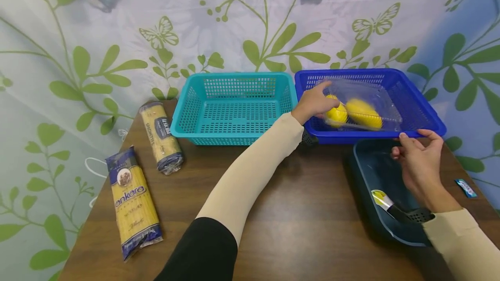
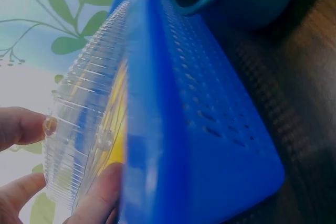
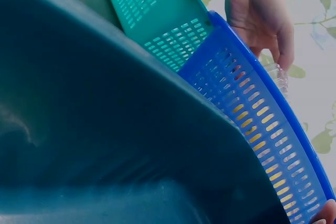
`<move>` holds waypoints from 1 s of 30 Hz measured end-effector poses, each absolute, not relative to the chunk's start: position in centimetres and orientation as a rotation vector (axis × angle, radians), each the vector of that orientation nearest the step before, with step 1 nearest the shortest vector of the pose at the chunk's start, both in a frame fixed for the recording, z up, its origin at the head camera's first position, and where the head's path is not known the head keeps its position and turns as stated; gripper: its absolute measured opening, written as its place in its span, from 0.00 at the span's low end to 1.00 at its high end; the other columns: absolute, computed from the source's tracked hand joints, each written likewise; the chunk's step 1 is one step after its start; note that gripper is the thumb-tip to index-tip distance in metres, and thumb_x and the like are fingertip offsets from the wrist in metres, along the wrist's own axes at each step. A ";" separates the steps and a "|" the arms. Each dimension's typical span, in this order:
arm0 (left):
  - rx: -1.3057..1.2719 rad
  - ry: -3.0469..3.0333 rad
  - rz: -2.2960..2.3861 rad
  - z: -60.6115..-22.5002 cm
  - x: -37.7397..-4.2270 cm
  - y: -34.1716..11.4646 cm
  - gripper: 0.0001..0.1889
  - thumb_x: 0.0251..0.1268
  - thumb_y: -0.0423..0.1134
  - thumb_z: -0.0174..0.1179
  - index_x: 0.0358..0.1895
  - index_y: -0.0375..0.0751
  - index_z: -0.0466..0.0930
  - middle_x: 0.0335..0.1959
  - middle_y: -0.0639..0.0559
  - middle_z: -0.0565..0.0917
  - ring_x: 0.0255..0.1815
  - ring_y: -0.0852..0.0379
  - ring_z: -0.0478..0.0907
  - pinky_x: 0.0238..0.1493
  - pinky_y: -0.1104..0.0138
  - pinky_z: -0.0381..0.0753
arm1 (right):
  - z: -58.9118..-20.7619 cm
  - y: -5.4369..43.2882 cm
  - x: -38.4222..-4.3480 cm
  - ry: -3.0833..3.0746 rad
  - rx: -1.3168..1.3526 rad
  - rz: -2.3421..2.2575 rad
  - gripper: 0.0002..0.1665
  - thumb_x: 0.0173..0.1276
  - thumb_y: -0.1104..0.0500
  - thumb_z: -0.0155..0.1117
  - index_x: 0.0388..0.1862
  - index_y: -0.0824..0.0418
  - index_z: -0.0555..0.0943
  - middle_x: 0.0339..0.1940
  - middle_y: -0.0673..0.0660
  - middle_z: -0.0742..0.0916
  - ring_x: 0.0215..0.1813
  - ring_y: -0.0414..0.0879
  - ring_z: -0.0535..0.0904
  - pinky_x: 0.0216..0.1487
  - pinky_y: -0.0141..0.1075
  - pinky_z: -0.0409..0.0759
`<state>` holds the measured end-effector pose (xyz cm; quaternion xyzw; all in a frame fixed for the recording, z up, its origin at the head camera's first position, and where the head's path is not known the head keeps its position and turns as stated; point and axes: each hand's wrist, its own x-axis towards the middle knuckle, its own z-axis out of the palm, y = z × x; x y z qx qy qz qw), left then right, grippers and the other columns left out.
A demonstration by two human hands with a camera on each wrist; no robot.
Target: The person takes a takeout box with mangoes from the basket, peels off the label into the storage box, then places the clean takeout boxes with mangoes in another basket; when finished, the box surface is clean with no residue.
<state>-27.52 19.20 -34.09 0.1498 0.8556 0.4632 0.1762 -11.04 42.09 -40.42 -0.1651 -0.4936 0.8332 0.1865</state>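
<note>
In the head view a clear plastic container (image 1: 384, 99) lies tilted inside the blue basket (image 1: 425, 112), with two yellow fruit-like pieces (image 1: 363, 113) showing through it. My left hand (image 1: 314, 102) holds the container's left end, fingers spread over its side. The left wrist view has the fingertips (image 2: 31, 127) against the ribbed clear wall, and a finger between it and the basket rim. My right hand (image 1: 422, 164) reaches over the dark teal basin (image 1: 361, 159) and grips the basket's front rim with thumb and fingertips. Inside the basin lies a black utensil (image 1: 406, 214) with a yellow-green label.
Left of the blue basket stands a turquoise basket (image 1: 234, 135). Two spaghetti packs, one marked ankara (image 1: 134, 205) and one with a dark label (image 1: 160, 135), lie on the wooden table (image 1: 297, 229). A small blue packet (image 1: 465, 188) sits near the right edge. Patterned cloth hangs behind.
</note>
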 end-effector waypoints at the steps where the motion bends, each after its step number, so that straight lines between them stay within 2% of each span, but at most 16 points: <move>1: 0.426 2.433 1.293 -34.2 -27.5 19.3 0.38 0.67 0.47 0.66 0.79 0.64 0.62 0.74 0.60 0.69 0.24 0.54 0.81 0.36 0.65 0.86 | -40.4 42.1 -11.1 -1.385 -0.461 2.351 0.29 0.73 0.67 0.64 0.57 0.48 0.56 0.33 0.58 0.86 0.20 0.48 0.75 0.24 0.33 0.78; 8: 0.405 2.447 1.250 -34.2 -27.2 19.8 0.38 0.69 0.44 0.64 0.80 0.64 0.61 0.74 0.61 0.70 0.19 0.58 0.74 0.31 0.67 0.85 | -40.2 42.1 -11.1 -1.413 -0.451 2.360 0.31 0.72 0.65 0.66 0.57 0.48 0.56 0.34 0.57 0.86 0.21 0.47 0.76 0.26 0.32 0.79; 14: 0.434 2.515 1.089 -34.3 -26.6 20.5 0.33 0.72 0.42 0.59 0.79 0.61 0.64 0.70 0.61 0.74 0.15 0.59 0.67 0.29 0.68 0.85 | -40.4 42.2 -10.6 -1.375 -0.469 2.366 0.29 0.73 0.67 0.64 0.56 0.48 0.56 0.33 0.58 0.86 0.20 0.48 0.75 0.24 0.33 0.78; 15: 0.451 2.552 1.030 -34.3 -26.5 20.6 0.32 0.72 0.43 0.58 0.78 0.60 0.65 0.70 0.61 0.75 0.17 0.59 0.68 0.30 0.69 0.83 | -40.5 42.3 -10.5 -1.370 -0.466 2.367 0.29 0.73 0.67 0.64 0.56 0.48 0.56 0.33 0.58 0.86 0.19 0.49 0.75 0.24 0.33 0.78; 18: 0.490 2.643 0.890 -34.1 -25.9 20.8 0.30 0.71 0.44 0.59 0.77 0.57 0.68 0.69 0.62 0.75 0.34 0.60 0.76 0.38 0.70 0.81 | -40.5 42.3 -10.5 -1.385 -0.461 2.359 0.29 0.73 0.67 0.64 0.57 0.48 0.56 0.33 0.58 0.86 0.19 0.48 0.75 0.24 0.33 0.78; 21: 0.522 2.691 0.839 -34.0 -25.6 20.6 0.30 0.71 0.45 0.60 0.76 0.54 0.70 0.69 0.62 0.75 0.47 0.58 0.74 0.43 0.69 0.74 | -40.6 42.2 -10.7 -1.404 -0.456 2.354 0.30 0.72 0.66 0.65 0.57 0.48 0.56 0.33 0.57 0.87 0.20 0.48 0.75 0.25 0.32 0.79; 22: 0.532 2.683 0.847 -34.0 -25.5 20.5 0.31 0.70 0.45 0.60 0.76 0.53 0.69 0.69 0.62 0.75 0.47 0.58 0.73 0.43 0.69 0.73 | -40.5 42.2 -10.7 -1.413 -0.458 2.350 0.30 0.72 0.66 0.65 0.57 0.48 0.56 0.33 0.57 0.87 0.20 0.47 0.75 0.25 0.32 0.79; 26: 0.610 2.641 0.899 -33.8 -25.3 20.0 0.32 0.71 0.44 0.58 0.78 0.53 0.65 0.70 0.61 0.74 0.34 0.59 0.69 0.32 0.70 0.70 | -40.5 42.1 -10.8 -1.422 -0.459 2.343 0.30 0.72 0.66 0.65 0.57 0.48 0.56 0.32 0.57 0.87 0.20 0.47 0.75 0.24 0.32 0.78; 28: 0.671 2.628 0.927 -33.5 -24.8 19.6 0.32 0.72 0.44 0.57 0.79 0.54 0.64 0.70 0.62 0.74 0.30 0.57 0.68 0.30 0.69 0.70 | -40.4 42.2 -10.8 -1.434 -0.465 2.337 0.30 0.72 0.66 0.65 0.57 0.48 0.56 0.32 0.56 0.87 0.20 0.47 0.75 0.24 0.32 0.78; 30: 0.747 2.628 0.967 -33.0 -24.0 19.1 0.31 0.73 0.45 0.56 0.79 0.54 0.65 0.70 0.61 0.73 0.35 0.59 0.73 0.37 0.70 0.74 | -40.2 42.3 -10.8 -1.447 -0.476 2.333 0.30 0.72 0.65 0.65 0.57 0.48 0.56 0.32 0.56 0.87 0.19 0.47 0.75 0.24 0.32 0.78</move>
